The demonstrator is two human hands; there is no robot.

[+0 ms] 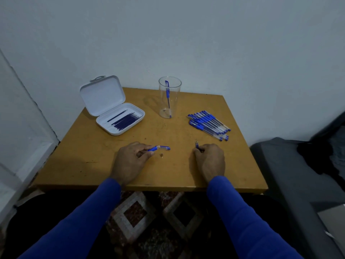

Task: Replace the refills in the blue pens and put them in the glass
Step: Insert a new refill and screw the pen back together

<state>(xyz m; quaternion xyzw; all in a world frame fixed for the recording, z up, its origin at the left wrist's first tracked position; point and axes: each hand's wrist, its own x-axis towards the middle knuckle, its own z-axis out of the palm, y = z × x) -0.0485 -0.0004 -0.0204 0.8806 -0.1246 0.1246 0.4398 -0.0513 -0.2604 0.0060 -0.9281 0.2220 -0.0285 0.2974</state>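
Note:
My left hand [130, 159] grips a blue pen [158, 147] low over the wooden table [93, 146], the pen's cap end pointing right. A small metal pen tip [162, 155] lies on the table just right of that hand. My right hand [209, 157] pinches a thin refill [196, 144], whose end sticks up past the fingers. The clear glass [169, 98] stands at the back centre with one blue pen [167, 90] upright inside. A pile of several blue pens [209, 124] lies right of the glass. The open white case [119, 118] at the back left holds several dark refills [127, 119].
The table stands against a white wall, with a white door frame at the left. A dark grey seat [291, 174] with black cloth lies beyond the table's right edge. A patterned rug [155, 217] shows under the table's front edge.

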